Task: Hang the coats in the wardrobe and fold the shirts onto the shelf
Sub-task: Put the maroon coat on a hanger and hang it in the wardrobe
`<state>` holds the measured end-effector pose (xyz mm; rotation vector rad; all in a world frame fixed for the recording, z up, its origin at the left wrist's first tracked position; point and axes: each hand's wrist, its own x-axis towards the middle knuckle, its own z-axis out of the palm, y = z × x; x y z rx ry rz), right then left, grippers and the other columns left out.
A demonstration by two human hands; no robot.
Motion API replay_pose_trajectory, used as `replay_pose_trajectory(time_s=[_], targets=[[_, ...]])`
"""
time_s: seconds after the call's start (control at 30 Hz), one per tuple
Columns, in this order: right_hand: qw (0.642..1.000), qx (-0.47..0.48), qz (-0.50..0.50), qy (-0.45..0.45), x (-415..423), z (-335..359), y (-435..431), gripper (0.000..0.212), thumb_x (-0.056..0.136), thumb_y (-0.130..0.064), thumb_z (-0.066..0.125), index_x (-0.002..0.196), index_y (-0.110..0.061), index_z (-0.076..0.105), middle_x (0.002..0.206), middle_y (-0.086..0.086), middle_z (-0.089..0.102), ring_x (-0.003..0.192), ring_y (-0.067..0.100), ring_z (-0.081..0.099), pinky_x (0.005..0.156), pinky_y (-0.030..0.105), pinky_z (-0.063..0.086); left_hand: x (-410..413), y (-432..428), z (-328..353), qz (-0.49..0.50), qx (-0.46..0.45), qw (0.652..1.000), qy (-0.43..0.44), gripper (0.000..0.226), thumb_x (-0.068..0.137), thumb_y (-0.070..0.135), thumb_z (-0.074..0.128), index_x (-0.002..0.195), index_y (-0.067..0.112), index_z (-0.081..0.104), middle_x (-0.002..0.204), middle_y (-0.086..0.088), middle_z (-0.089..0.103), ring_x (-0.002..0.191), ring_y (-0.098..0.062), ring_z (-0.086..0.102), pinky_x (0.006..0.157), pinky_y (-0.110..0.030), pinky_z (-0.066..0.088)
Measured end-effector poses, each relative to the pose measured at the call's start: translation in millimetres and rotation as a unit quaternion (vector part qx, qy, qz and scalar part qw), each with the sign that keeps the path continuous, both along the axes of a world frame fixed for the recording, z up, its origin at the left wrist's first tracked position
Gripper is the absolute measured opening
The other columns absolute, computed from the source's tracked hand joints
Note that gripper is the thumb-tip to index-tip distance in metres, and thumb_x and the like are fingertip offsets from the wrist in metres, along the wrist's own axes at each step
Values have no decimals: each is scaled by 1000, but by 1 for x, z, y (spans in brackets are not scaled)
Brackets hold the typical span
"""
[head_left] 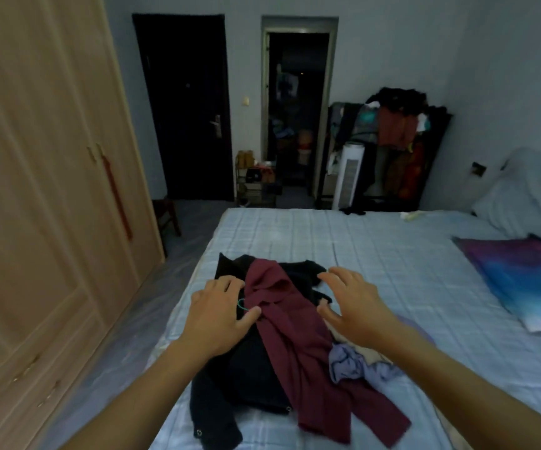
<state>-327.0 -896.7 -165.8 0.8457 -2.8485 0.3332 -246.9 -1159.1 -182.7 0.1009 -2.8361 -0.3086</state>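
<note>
A heap of clothes lies on the bed's near left part. On top is a maroon hooded garment (298, 336), spread over a black coat (246, 368). A crumpled lavender shirt (356, 365) sits at the heap's right side. My left hand (220, 313) hovers at the heap's left, fingers spread, beside a thin green loop (242, 305) that peeks out from the clothes. My right hand (350, 303) is open above the heap's right side, fingers spread and holding nothing. The wooden wardrobe (45, 190) stands along the left wall with its doors closed.
The bed (376, 254) has a light blue checked sheet. A purple and blue pillow (522, 280) lies at the right. A narrow floor strip runs between bed and wardrobe. A dark door, an open doorway and a loaded clothes rack (399, 147) stand at the far wall.
</note>
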Motion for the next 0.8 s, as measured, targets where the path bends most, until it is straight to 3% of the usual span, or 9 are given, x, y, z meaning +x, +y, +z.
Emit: replay_pose_trajectory(time_s=[0.23, 0.43, 0.63, 0.8], targets=[[1000, 1, -6, -22, -30, -19, 3, 65, 95, -52, 48, 150, -24, 28, 156, 2, 26, 141, 24, 27, 109, 44, 35, -36, 1, -18, -11, -13, 1000, -24, 66, 90, 68, 43, 140, 26, 42, 141, 7, 44, 128, -18, 42, 103, -38, 39], [996, -69, -8, -59, -72, -46, -13, 64, 94, -50, 51, 148, -20, 33, 153, 5, 32, 138, 26, 31, 108, 44, 36, -63, 4, -32, 26, 0, 998, -53, 69, 90, 65, 46, 146, 26, 35, 146, 5, 42, 131, -20, 41, 102, -39, 36], [993, -56, 6, -103, -108, -71, -31, 64, 95, -50, 49, 149, -21, 31, 154, 5, 29, 138, 27, 29, 108, 51, 35, -89, 1, -60, 22, -13, 996, -84, 67, 90, 65, 46, 143, 25, 38, 141, 4, 45, 125, -21, 45, 99, -39, 41], [992, -55, -15, -116, -135, -87, -42, 64, 95, -49, 52, 149, -19, 33, 152, 7, 32, 138, 28, 32, 109, 48, 35, -124, -22, -82, 22, 9, 994, -106, 65, 90, 64, 47, 141, 25, 38, 140, 3, 45, 123, -21, 45, 99, -40, 42]])
